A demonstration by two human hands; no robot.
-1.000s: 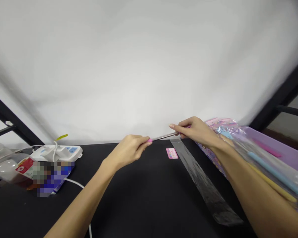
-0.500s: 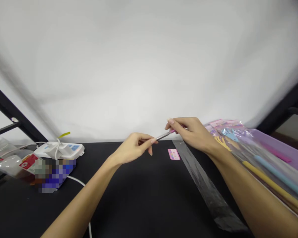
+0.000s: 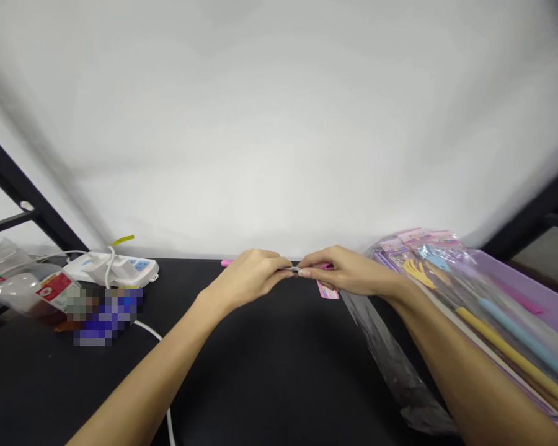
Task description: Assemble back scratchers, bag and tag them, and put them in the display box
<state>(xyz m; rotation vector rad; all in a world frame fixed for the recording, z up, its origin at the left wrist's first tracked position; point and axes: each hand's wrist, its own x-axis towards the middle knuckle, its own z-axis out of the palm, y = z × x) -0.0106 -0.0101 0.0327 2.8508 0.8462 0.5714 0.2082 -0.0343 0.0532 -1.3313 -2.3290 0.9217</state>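
Observation:
My left hand [image 3: 246, 279] and my right hand [image 3: 348, 271] meet fingertip to fingertip above the far edge of the black table [image 3: 74, 378]. Both hands pinch a thin pink-and-metal tool [image 3: 295, 269], and most of it is hidden by my fingers. A pink end [image 3: 227, 262] sticks out behind my left hand, and more pink [image 3: 326, 266] shows by my right fingers. Just below my right hand lies a small pink card [image 3: 328, 290], partly covered by my fingers' shadow.
A long clear plastic strip [image 3: 390, 359] lies on the table at right, beside a purple tray [image 3: 530, 291] of packaged craft items. At left are a white power strip [image 3: 116, 270], a white cable [image 3: 153, 334], and a clear plastic container [image 3: 23, 291].
My hands have come together, and my left hand has closed on the tool that my right hand held. The tool now lies level. The view has shifted slightly.

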